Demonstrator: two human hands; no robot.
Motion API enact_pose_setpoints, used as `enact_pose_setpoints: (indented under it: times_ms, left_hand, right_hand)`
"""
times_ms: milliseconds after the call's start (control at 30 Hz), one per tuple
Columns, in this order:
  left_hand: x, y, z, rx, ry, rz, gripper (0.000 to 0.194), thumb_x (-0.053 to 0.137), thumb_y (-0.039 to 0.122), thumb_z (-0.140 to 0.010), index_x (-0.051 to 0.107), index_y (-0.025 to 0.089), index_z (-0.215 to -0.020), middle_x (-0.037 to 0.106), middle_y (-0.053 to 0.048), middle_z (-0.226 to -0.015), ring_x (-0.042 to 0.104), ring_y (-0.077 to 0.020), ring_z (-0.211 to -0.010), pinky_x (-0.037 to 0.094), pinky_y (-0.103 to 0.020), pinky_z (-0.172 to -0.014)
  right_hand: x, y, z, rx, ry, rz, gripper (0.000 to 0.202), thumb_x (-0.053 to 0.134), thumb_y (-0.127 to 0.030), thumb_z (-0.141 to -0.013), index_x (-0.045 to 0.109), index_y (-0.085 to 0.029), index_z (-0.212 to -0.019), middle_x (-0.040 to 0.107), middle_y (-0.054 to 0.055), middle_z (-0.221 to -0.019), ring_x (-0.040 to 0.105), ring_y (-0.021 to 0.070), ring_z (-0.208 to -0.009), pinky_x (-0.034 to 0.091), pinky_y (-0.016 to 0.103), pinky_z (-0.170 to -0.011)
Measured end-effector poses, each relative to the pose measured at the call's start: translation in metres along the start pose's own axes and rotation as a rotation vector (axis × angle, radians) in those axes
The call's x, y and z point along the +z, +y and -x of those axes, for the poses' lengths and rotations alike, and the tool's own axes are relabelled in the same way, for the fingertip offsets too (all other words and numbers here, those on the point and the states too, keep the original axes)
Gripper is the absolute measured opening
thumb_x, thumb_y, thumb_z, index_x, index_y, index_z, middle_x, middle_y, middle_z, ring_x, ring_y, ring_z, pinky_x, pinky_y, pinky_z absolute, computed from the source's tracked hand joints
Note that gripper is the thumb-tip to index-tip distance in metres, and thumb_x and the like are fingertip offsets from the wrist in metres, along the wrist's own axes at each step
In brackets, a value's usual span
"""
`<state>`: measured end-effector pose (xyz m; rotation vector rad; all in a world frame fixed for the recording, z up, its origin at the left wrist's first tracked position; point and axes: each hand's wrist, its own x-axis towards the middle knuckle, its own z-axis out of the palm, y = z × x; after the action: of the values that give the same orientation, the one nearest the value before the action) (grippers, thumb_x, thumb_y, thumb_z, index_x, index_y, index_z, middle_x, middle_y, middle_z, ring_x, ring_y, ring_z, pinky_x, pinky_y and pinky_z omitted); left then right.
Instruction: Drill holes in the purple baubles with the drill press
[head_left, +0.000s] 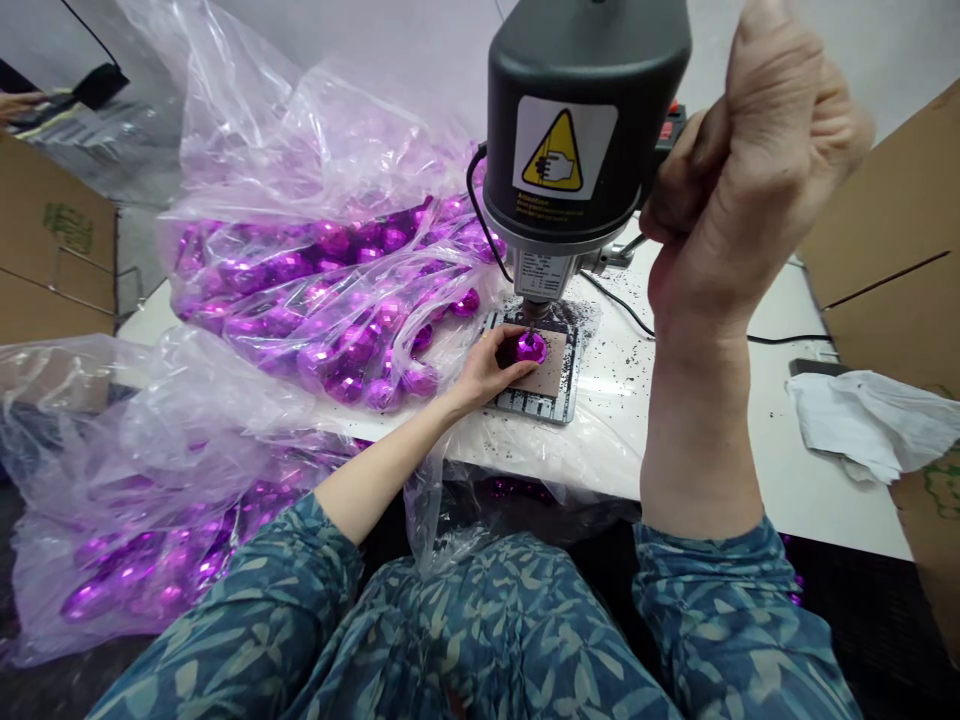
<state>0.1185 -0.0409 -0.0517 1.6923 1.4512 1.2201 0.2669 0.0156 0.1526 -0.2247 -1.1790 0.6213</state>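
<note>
A small bench drill press point(589, 130) with a black motor housing stands in front of me. My left hand point(487, 370) pinches a shiny purple faceted ball point(532, 347) between thumb and fingers. The ball rests on a square wooden board point(551, 372) over the slotted metal base point(568, 402), directly beneath the chuck point(535, 309). Whether the bit touches the ball I cannot tell. Raised at the right of the housing, my right hand point(757, 160) is closed in a fist around the press's lever; a bit of the metal rod point(636, 244) shows, while the grip is hidden.
Clear plastic bags point(322, 290) full of purple balls cover the left of the white table point(780, 440), and another bag point(150, 540) hangs lower left. Dark shavings surround the base. A white cloth point(874, 415) lies right. Cardboard boxes point(56, 225) flank the table. Another person's hand point(21, 105) shows far left.
</note>
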Motion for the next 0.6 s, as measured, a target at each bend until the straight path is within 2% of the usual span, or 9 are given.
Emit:
enact_pose_setpoints:
  times_ms: [67, 133, 267, 467, 600]
  left_hand:
    - [0.0, -0.001, 0.0, 0.007, 0.003, -0.004, 0.051, 0.087, 0.034, -0.082, 0.066, 0.02, -0.126, 0.073, -0.01, -0.122, 0.069, -0.0256, -0.113, 0.056, -0.038, -0.099]
    - [0.0, -0.001, 0.0, 0.006, -0.003, -0.003, 0.051, 0.087, 0.034, -0.083, 0.066, 0.02, -0.127, 0.073, -0.01, -0.123, 0.069, -0.0254, -0.113, 0.055, -0.038, -0.1]
    - [0.0, -0.002, 0.0, 0.012, -0.009, 0.0, 0.051, 0.087, 0.033, -0.083, 0.066, 0.02, -0.128, 0.073, -0.01, -0.122, 0.068, -0.0247, -0.113, 0.054, -0.037, -0.099]
    - [0.0, -0.003, 0.001, 0.028, -0.005, 0.004, 0.051, 0.086, 0.033, -0.083, 0.065, 0.02, -0.128, 0.072, -0.01, -0.126, 0.068, -0.0254, -0.117, 0.053, -0.038, -0.103]
    - [0.0, -0.005, 0.001, 0.046, -0.013, 0.006, 0.05, 0.085, 0.034, -0.085, 0.064, 0.019, -0.128, 0.072, -0.01, -0.126, 0.068, -0.0253, -0.116, 0.053, -0.038, -0.103]
  right_hand:
    - [0.0, -0.005, 0.009, -0.073, -0.005, 0.043, 0.055, 0.067, -0.042, -0.095, 0.037, -0.021, -0.054, 0.02, -0.008, -0.046, 0.029, 0.0053, -0.036, 0.017, 0.027, -0.04]
    - [0.0, -0.013, 0.02, -0.126, 0.012, 0.123, 0.055, 0.066, -0.045, -0.094, 0.038, -0.022, -0.053, 0.024, -0.007, -0.046, 0.029, 0.0065, -0.037, 0.02, 0.029, -0.043]
    - [-0.002, -0.025, 0.043, -0.075, 0.052, 0.281, 0.062, 0.065, -0.052, -0.095, 0.034, -0.022, -0.05, 0.034, -0.004, -0.046, 0.031, 0.0079, -0.041, 0.023, 0.031, -0.047]
    - [-0.018, -0.011, 0.067, -0.056, 0.116, 0.381, 0.071, 0.061, -0.066, -0.093, 0.023, -0.022, -0.051, 0.022, -0.003, -0.047, 0.026, 0.0092, -0.044, 0.029, 0.034, -0.049]
    - [-0.022, -0.002, 0.071, -0.162, 0.082, 0.244, 0.067, 0.066, -0.05, -0.095, 0.023, -0.02, -0.054, 0.021, -0.004, -0.047, 0.022, 0.0071, -0.043, 0.024, 0.033, -0.047]
